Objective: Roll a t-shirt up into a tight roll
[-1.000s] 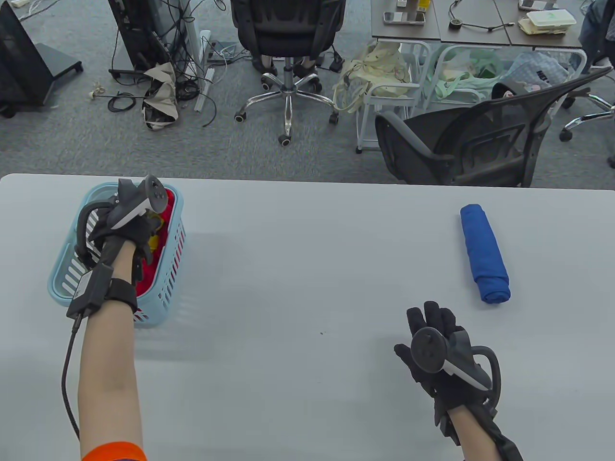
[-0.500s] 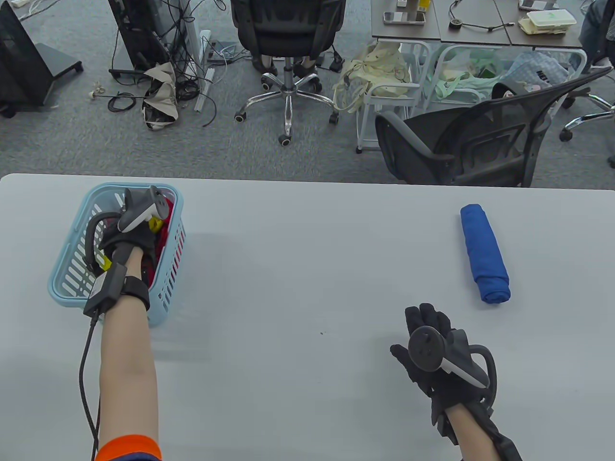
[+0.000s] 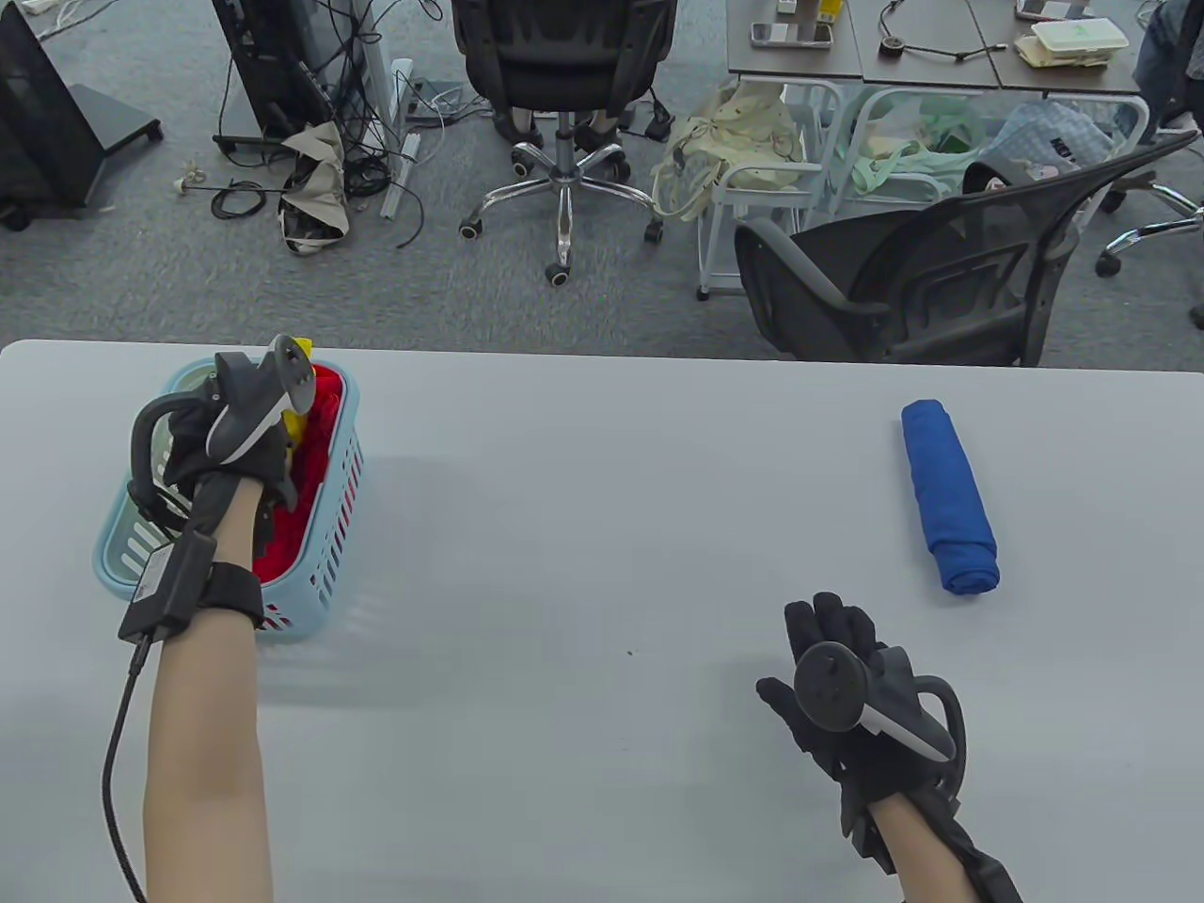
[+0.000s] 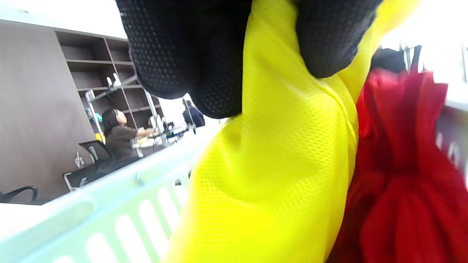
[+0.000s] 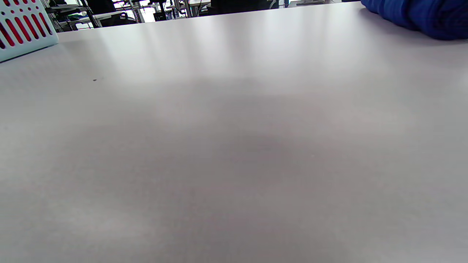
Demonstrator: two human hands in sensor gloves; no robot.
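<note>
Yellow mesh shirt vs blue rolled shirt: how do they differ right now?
The yellow mesh shirt is loose and bunched; the blue rolled shirt is a tight roll. The yellow one is pinched by the left hand over the light blue slatted basket; the blue one lies untouched on the grey table. Both are fabric garments.

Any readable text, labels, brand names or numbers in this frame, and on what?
None can be read.
Yellow shirt, red garment, blue roll, basket: no print shows.
Left-wrist sensor box: too small to tell.
Items on the far desks: too small and blurred.
</note>
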